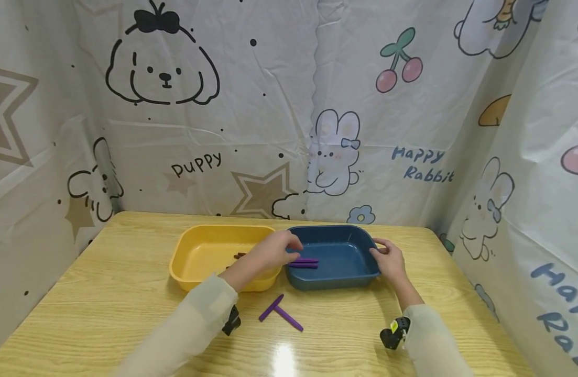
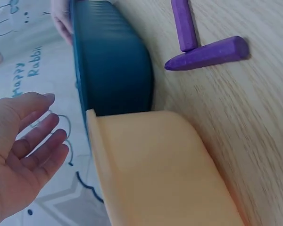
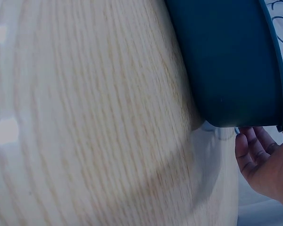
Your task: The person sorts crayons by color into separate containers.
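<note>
Over the left end of the blue bin (image 1: 338, 283), close to the yellow bin's rim, hovers my left hand (image 1: 270, 252). The left wrist view shows its fingers loosely bent and apart, with nothing between them. Beneath it, purple crayons (image 1: 304, 265) lie in the blue bin. My right hand (image 1: 390, 260) grips the blue bin's right end, thumb at the rim and fingers below it in the right wrist view. Dark brown crayons (image 1: 239, 255) lie in the yellow bin (image 1: 189, 287), partly hidden by my left arm. Two purple crayons (image 2: 210, 54) touch on the table in a T shape.
The two bins stand side by side, nearly touching, toward the back of the wooden table (image 1: 340, 335). A printed curtain (image 1: 270, 120) hangs behind the table and along its sides.
</note>
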`<state>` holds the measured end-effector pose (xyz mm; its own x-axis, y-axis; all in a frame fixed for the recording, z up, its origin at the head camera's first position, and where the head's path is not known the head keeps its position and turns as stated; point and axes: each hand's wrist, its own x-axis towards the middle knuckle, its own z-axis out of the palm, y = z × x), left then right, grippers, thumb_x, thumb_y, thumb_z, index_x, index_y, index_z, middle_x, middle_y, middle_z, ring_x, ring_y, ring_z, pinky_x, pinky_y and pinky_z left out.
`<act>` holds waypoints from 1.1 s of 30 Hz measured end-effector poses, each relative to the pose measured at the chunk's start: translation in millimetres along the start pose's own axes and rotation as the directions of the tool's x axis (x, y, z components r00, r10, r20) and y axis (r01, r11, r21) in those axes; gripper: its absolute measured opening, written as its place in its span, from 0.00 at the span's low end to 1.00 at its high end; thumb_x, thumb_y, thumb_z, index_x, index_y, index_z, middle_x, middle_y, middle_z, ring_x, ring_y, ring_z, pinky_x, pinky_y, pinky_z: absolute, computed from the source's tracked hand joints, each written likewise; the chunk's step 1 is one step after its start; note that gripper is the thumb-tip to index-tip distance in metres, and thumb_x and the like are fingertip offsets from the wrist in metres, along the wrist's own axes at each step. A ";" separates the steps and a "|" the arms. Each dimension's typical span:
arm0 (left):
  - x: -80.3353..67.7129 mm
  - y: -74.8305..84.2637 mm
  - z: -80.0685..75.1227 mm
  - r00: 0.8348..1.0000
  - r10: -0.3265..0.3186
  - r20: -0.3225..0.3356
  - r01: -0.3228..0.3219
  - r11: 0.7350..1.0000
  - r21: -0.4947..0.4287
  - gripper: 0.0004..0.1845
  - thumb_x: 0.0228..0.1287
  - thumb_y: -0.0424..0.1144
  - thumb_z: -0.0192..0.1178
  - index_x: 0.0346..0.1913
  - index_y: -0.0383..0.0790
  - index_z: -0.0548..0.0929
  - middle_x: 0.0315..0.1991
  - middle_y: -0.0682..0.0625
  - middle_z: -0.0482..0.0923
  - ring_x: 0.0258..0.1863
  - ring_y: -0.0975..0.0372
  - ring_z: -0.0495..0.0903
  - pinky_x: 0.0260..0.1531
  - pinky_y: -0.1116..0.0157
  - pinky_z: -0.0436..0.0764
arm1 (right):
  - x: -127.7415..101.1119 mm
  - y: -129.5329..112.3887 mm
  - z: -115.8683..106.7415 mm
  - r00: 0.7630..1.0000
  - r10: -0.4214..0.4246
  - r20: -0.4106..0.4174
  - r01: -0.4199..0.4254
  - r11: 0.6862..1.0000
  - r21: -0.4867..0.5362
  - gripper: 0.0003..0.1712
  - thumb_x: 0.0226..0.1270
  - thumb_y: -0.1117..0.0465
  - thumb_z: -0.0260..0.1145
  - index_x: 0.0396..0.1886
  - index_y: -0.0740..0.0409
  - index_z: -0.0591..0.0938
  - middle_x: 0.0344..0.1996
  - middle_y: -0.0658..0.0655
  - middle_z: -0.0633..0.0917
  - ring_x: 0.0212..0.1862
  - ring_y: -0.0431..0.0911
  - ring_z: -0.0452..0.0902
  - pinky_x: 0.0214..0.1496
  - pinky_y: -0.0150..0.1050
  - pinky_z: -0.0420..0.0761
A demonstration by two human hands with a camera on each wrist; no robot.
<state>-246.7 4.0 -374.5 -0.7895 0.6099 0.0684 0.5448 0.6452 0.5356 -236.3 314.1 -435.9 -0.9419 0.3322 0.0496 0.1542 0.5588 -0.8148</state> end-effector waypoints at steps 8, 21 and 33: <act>-29.3 -1.0 -8.6 0.998 -0.011 -0.066 0.007 0.998 -0.061 0.10 0.60 0.36 0.63 0.43 0.36 0.84 0.40 0.45 0.82 0.42 0.54 0.78 0.46 0.59 0.80 | 0.8 1.4 -0.8 1.000 -0.009 -0.011 0.009 1.000 0.001 0.22 0.68 0.61 0.58 0.60 0.61 0.74 0.49 0.71 0.79 0.49 0.58 0.77 0.45 0.41 0.82; -72.8 -12.3 -5.1 0.994 -0.024 -0.107 0.020 0.999 -0.036 0.08 0.57 0.36 0.65 0.40 0.38 0.85 0.36 0.50 0.82 0.35 0.61 0.76 0.37 0.67 0.78 | 2.0 3.1 -2.5 1.000 -0.006 -0.015 0.006 1.000 0.005 0.22 0.66 0.61 0.59 0.59 0.62 0.75 0.47 0.71 0.80 0.42 0.51 0.80 0.37 0.33 0.80; -108.4 -15.1 14.6 0.998 -0.055 -0.033 0.053 0.997 -0.063 0.08 0.55 0.33 0.66 0.37 0.34 0.84 0.32 0.48 0.80 0.31 0.60 0.76 0.29 0.69 0.76 | 1.1 0.3 -1.1 1.000 -0.007 -0.003 0.007 1.000 0.004 0.22 0.67 0.60 0.59 0.60 0.61 0.74 0.47 0.71 0.80 0.42 0.50 0.80 0.38 0.34 0.81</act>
<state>-165.1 -65.2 -402.3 -0.8272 0.5580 0.0669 0.4838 0.6464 0.5901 -236.9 315.5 -435.5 -0.9422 0.3303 0.0572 0.1461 0.5584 -0.8166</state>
